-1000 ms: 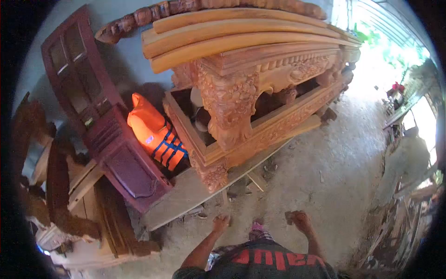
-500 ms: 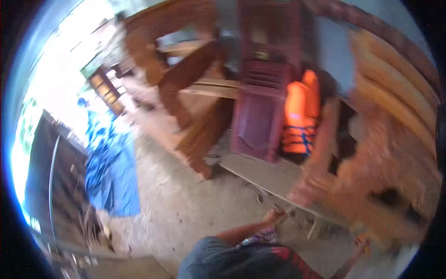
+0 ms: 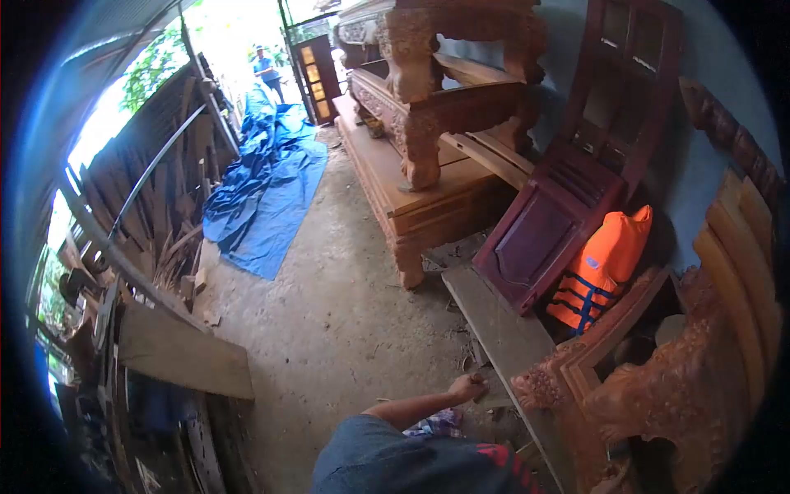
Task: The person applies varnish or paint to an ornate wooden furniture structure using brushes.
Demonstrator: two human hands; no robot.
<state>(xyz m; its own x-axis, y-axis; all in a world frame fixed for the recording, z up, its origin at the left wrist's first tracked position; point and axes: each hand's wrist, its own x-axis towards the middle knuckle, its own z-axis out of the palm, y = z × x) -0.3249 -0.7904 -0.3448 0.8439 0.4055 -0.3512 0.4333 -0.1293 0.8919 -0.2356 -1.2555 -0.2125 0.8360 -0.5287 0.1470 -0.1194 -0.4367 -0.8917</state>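
Observation:
My left hand (image 3: 467,387) reaches forward at the lower middle, over the concrete floor and just left of a long grey board (image 3: 502,329). Its fingers are curled closed; anything inside them is too small to make out. Below the forearm shows a bit of checked cloth (image 3: 440,423). Carved reddish wooden furniture (image 3: 658,403) stands right of the board. I cannot make out my right hand in this view.
An orange life vest (image 3: 613,251) leans by a dark red door panel (image 3: 539,235). Carved tables (image 3: 444,202) are stacked beyond. A blue tarp (image 3: 267,214) lies left on the floor, near scrap wood (image 3: 164,206). A person (image 3: 265,70) stands far off.
The view has turned and become sharper, with the tarp and tables now further right. My left hand sits slightly left and lower in the frame. My right hand, seen earlier at lower right, no longer shows.

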